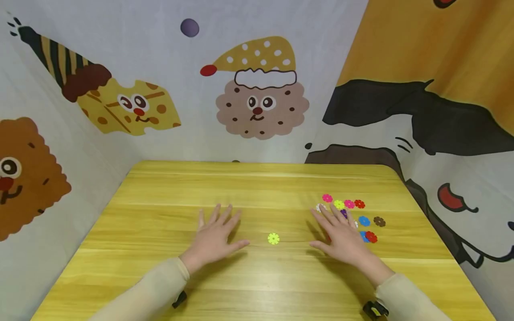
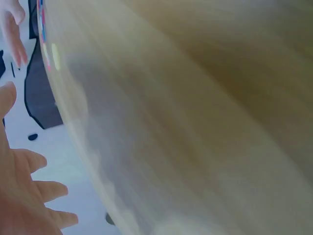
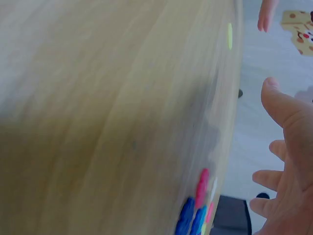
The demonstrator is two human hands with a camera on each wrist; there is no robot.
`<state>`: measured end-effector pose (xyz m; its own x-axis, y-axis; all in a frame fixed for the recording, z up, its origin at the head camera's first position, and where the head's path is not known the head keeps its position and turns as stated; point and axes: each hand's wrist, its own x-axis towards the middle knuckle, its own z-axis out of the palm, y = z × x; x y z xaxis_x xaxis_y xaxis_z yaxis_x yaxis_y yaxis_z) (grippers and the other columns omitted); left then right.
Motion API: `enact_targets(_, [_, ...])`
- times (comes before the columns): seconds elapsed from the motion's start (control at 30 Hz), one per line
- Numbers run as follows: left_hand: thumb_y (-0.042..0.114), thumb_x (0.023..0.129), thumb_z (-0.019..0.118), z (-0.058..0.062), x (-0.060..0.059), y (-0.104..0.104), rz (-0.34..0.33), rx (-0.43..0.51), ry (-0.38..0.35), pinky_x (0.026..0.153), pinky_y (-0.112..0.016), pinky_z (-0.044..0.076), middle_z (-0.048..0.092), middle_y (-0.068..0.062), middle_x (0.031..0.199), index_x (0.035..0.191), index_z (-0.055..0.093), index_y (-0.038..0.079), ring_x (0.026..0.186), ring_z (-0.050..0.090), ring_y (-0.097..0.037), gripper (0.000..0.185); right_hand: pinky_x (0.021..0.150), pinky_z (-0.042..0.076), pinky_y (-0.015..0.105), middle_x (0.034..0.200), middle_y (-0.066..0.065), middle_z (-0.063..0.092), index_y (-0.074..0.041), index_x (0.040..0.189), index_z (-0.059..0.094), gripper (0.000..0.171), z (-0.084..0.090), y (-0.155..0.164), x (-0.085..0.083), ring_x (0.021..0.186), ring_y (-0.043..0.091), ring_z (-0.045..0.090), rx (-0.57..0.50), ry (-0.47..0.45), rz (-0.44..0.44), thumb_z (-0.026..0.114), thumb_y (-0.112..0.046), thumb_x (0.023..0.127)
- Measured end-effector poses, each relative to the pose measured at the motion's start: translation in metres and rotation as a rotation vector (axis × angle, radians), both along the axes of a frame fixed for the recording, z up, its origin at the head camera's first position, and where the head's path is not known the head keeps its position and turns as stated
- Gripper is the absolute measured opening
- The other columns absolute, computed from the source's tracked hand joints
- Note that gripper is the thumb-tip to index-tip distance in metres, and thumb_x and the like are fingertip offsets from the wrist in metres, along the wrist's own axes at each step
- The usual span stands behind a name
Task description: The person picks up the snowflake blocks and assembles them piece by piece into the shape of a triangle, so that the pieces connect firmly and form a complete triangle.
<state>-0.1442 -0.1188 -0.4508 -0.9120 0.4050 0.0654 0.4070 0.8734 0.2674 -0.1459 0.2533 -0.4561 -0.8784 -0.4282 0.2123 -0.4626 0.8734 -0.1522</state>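
In the head view a yellow-green flower-shaped disc [image 1: 273,238] lies flat on the wooden table, between the two hands. To its left my left hand [image 1: 213,238] hovers above the tabletop with fingers spread, holding nothing. My right hand [image 1: 343,238], also spread and holding nothing, is over the left part of a loose group of similar discs. That group includes a blue disc [image 1: 364,221], a brown disc [image 1: 379,221] and a red disc [image 1: 371,237] overlapping a blue one. Some discs are partly hidden under the right hand. The right wrist view shows its palm [image 3: 293,161] raised off the table.
The wooden table [image 1: 160,187] has rounded far corners. Behind it and at both sides hangs a white cloth [image 1: 160,26] printed with cartoon figures. Pink discs [image 1: 327,198] and a second yellow-green disc [image 1: 339,204] lie towards the far side of the group.
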Motion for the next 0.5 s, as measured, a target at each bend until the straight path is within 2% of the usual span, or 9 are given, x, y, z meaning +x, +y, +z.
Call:
enact_targets(0.17, [0.068,0.090,0.054,0.003,-0.004,0.020,-0.054,0.037,0.026,0.110,-0.071,-0.003,0.036,-0.013,0.155,0.152,0.041,0.015,0.143,0.024,-0.044,0.083,0.109,0.012,0.072,0.150,0.019,0.042,-0.012,0.149,0.045,0.083,-0.001,0.014,0.003,0.139,0.047,0.030,-0.083,0.011,-0.017,0.079,-0.046,0.081])
enact_targets(0.3, [0.066,0.089,0.059,0.002,-0.004,0.035,-0.105,0.037,0.070,0.110,-0.071,0.013,0.048,-0.012,0.147,0.148,0.047,0.013,0.137,0.037,-0.042,0.080,0.105,0.019,0.073,0.144,0.021,0.050,-0.008,0.144,0.051,0.076,-0.002,0.024,0.004,0.133,0.049,0.038,-0.163,0.060,-0.003,0.082,-0.038,0.081])
enact_targets(0.4, [0.062,0.088,0.062,-0.002,-0.004,0.045,-0.151,0.046,0.073,0.110,-0.066,0.024,0.053,-0.011,0.143,0.145,0.050,0.013,0.132,0.044,-0.038,0.077,0.101,0.027,0.073,0.136,0.021,0.056,-0.005,0.140,0.054,0.072,-0.005,0.034,0.006,0.127,0.048,0.044,-0.222,0.105,0.017,0.084,-0.031,0.079])
enact_targets(0.5, [0.058,0.087,0.067,-0.004,-0.004,0.053,-0.187,0.090,0.048,0.110,-0.057,0.033,0.056,-0.010,0.139,0.143,0.052,0.011,0.129,0.049,-0.032,0.074,0.098,0.033,0.070,0.133,0.020,0.059,-0.004,0.138,0.056,0.070,-0.008,0.043,0.007,0.124,0.047,0.047,-0.275,0.107,0.023,0.085,-0.025,0.078])
